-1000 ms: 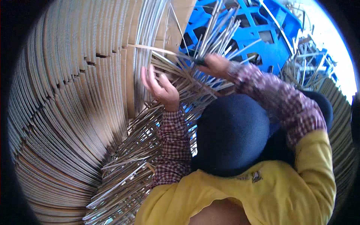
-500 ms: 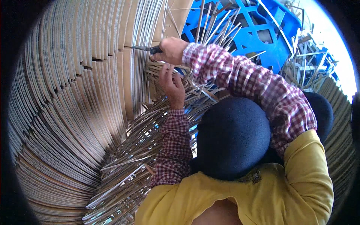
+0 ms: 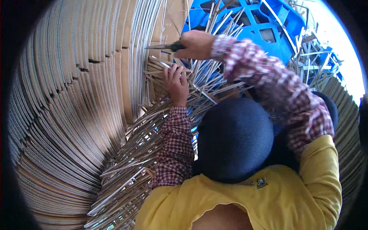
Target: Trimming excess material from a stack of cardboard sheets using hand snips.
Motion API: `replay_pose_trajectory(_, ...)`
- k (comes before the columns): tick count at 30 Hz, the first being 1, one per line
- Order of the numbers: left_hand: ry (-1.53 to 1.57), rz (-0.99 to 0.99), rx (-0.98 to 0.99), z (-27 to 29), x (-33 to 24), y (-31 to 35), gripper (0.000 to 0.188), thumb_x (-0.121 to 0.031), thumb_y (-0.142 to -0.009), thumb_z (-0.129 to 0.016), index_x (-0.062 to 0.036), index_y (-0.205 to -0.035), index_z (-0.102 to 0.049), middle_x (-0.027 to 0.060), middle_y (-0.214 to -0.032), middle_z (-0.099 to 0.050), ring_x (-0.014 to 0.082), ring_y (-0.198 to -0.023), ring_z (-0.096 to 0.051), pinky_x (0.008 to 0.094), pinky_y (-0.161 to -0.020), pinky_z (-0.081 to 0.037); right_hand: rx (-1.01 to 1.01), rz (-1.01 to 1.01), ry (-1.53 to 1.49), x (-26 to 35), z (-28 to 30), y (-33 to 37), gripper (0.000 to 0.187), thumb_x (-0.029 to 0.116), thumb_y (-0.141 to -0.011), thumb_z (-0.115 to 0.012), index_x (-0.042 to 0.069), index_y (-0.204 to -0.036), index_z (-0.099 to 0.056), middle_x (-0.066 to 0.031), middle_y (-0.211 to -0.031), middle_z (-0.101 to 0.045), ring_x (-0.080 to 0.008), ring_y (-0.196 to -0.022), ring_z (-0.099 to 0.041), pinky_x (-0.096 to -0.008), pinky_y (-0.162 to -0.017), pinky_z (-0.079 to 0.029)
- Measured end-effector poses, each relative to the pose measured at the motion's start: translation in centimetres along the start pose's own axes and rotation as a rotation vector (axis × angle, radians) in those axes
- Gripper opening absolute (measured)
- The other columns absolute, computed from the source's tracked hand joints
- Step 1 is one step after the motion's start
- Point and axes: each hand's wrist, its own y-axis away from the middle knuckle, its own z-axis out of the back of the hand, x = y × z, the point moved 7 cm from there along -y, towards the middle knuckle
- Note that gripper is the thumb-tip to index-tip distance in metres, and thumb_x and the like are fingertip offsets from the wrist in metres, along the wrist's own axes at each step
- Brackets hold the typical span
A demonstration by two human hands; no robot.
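Note:
My right hand (image 3: 197, 44) is closed round the dark handle of a knife (image 3: 157, 46) with a long, pointed metal blade. The blade points left, its tip just by the edges of a tall row of corrugated cardboard sheets (image 3: 122, 82). Below and a little left of it, my left hand (image 3: 177, 82) has bent fingers, somewhat apart, over thin cardboard strips (image 3: 153, 69). A pale bit shows between those fingers; I cannot tell whether it is gripped.
More cardboard sheets (image 3: 57, 153) curve round the left and lower left. Loose strips (image 3: 130, 165) are heaped beside my left arm. A blue slotted plastic crate (image 3: 268, 27) holds strips at the far right. My dark-covered knee (image 3: 235, 138) rises in the middle; further sheets (image 3: 345, 126) stand at right.
My right hand has drawn back to the right with the knife, its blade leaving the gap in the sheets. My left hand stays near the same spot, its fingers slightly more spread.

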Motion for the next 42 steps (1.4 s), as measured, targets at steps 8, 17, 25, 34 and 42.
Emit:
replay_pose_trajectory(8,0.154,0.069,-0.06,1.6,-0.6,-0.5,0.025,-0.019,-0.081,-0.048,0.0,-0.097,-0.054,0.016,-0.111,-0.046,0.0348,-0.109,-0.037,0.0446,-0.093,-0.026,-0.18,-0.085,-0.275,0.6,-2.9,-3.9,0.039,0.034,-0.077,-0.051,-0.004,-0.073,-0.058,-0.0207,-0.062,-0.055,-0.0324,-0.058,-0.056,-0.0378,-0.059,-0.045)
replay_pose_trajectory(17,0.388,0.143,-0.2,5.4,-1.8,-3.5,0.038,-0.013,-0.078,-0.048,-0.0026,-0.114,-0.044,0.0186,-0.121,-0.035,0.0339,-0.118,-0.026,0.0462,-0.094,-0.024,0.217,-0.389,-0.052,-8.7,-9.3,7.5,0.034,0.035,-0.072,-0.055,0.003,-0.082,-0.06,-0.0191,-0.071,-0.058,-0.0319,-0.072,-0.058,-0.0407,-0.064,-0.045)
replay_pose_trajectory(25,-0.079,-0.019,0.071,-0.8,0.6,-0.6,0.022,-0.019,-0.076,-0.052,-0.0077,-0.095,-0.056,0.0059,-0.108,-0.05,0.0349,-0.111,-0.034,0.045,-0.094,-0.025,0.145,-0.061,-0.106,-0.7,-0.3,0.3,0.045,0.039,-0.075,-0.054,-0.006,-0.069,-0.058,-0.015,-0.05,-0.05,-0.024,-0.045,-0.051,-0.0352,-0.049,-0.042)
replay_pose_trajectory(34,0.234,0.045,-0.247,3.0,0.1,-0.8,0.023,-0.015,-0.076,-0.052,-0.0027,-0.095,-0.056,0.0118,-0.105,-0.048,0.0322,-0.105,-0.038,0.0421,-0.089,-0.029,-0.215,-0.01,-0.211,-1.6,-4.5,-1.5,0.037,0.032,-0.075,-0.052,-0.004,-0.07,-0.057,-0.0203,-0.061,-0.054,-0.0323,-0.059,-0.057,-0.0371,-0.055,-0.044)
replay_pose_trajectory(42,0.203,0.124,-0.146,1.9,1.1,-0.8,0.027,-0.014,-0.079,-0.05,-0.0008,-0.102,-0.053,0.0151,-0.106,-0.048,0.0348,-0.107,-0.038,0.0427,-0.091,-0.029,0.259,-0.015,-0.016,-3.5,-2.3,4.3,0.036,0.032,-0.075,-0.054,-0.004,-0.069,-0.057,-0.0167,-0.052,-0.05,-0.0284,-0.05,-0.053,-0.0382,-0.05,-0.041)
